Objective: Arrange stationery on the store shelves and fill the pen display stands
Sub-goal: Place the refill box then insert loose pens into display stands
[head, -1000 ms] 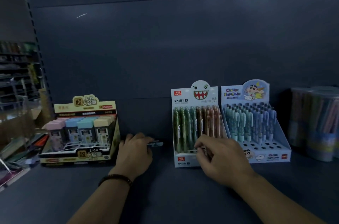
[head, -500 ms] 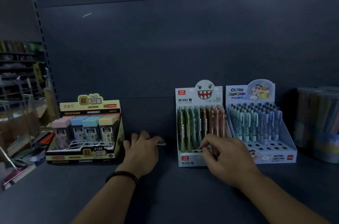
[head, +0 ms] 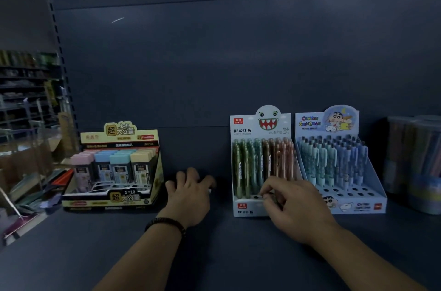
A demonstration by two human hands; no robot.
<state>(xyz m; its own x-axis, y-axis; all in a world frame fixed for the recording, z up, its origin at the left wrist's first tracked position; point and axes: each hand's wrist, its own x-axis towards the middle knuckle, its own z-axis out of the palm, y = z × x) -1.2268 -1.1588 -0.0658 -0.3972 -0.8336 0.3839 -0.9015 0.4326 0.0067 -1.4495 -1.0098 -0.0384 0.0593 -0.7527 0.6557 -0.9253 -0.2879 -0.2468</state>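
On the dark shelf (head: pixel 114 250) stands a white pen display stand with a monster face (head: pixel 261 123), holding green and brown pens (head: pixel 253 166) in rows. My right hand (head: pixel 296 207) is at its front row, thumb and forefinger pinching a small pen end beside an empty hole (head: pixel 255 196). My left hand (head: pixel 189 194) rests on the shelf left of the stand, fingers curled; a pale pen tip (head: pixel 210 191) pokes out on its right side and the remainder of that pen is hidden.
A blue cartoon pen stand (head: pixel 373 185) with empty front holes sits right of the monster stand. A yellow box of pastel lead cases (head: pixel 119 134) stands at the left. Clear tubs (head: pixel 415 162) are at the far right. The shelf's left edge drops off to cluttered goods (head: pixel 28 185).
The view shifted slightly, so everything sits further right. My left hand curled tighter and now hides most of the pen. My right hand stayed at the stand's front row.
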